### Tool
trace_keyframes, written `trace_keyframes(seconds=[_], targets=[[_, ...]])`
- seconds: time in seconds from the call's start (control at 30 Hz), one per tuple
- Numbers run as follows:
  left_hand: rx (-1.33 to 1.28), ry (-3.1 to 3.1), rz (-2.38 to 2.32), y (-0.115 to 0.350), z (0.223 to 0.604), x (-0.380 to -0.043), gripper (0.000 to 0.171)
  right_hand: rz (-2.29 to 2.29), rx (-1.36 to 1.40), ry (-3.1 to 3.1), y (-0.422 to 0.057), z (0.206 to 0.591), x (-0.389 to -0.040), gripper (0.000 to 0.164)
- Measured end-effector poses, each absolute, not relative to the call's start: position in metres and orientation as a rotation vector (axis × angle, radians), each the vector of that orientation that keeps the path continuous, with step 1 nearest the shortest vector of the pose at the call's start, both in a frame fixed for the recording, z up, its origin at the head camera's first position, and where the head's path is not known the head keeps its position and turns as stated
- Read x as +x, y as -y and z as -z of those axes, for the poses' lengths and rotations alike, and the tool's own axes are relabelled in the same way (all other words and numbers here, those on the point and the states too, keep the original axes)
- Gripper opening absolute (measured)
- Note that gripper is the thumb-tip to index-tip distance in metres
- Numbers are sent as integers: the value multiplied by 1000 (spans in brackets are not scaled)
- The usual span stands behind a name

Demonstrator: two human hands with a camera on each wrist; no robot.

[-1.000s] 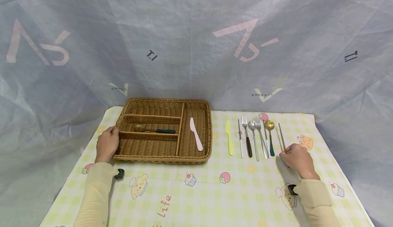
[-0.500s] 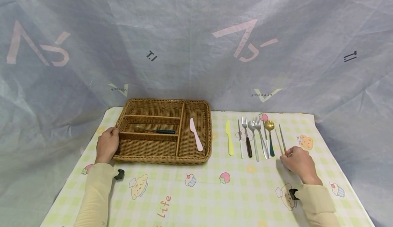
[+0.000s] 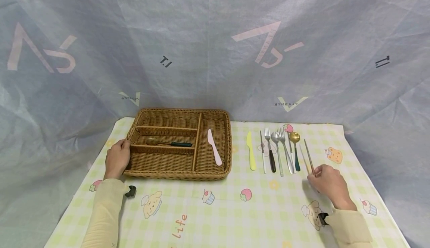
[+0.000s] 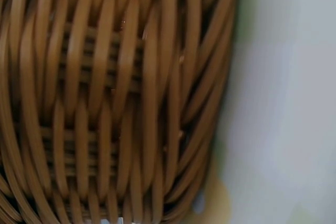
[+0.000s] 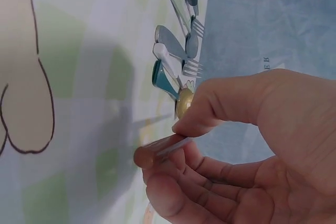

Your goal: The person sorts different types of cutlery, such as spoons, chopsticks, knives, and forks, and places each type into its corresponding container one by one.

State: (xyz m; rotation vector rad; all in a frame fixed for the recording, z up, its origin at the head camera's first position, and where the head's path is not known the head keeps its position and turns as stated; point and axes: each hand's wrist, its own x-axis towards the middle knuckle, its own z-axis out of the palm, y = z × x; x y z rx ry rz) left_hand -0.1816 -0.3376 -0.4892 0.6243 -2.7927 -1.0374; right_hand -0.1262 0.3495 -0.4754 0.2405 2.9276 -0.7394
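Note:
At the left end of a brown wicker cutlery basket, my left hand grips the rim; the left wrist view shows only the basket's woven wall up close. On the right side, thumb and fingers of my right hand pinch a pair of thin chopsticks near their lower ends. A reddish-brown stick end pokes out of that pinch in the right wrist view. Inside the basket, a spoon with a dark green handle lies in the middle left compartment. A pink knife occupies the right compartment.
Left of the right hand lies a row of cutlery: a yellow knife, a black-handled fork, a silver spoon, a gold spoon and other pieces. A grey cloth hangs behind the patterned tablecloth.
My right hand has drawn slightly toward the front and right, bringing the chopsticks along. The left hand and the basket stay where they were.

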Motion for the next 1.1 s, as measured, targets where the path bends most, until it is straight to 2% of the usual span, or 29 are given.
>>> trace_keyframes(seconds=[0.77,1.1], targets=[[602,2786,1064,339,489,-181,67,682,180,-2875,-349,462,-107,26],[595,2790,1054,339,489,-181,66,710,133,-2897,-338,451,-102,20]])
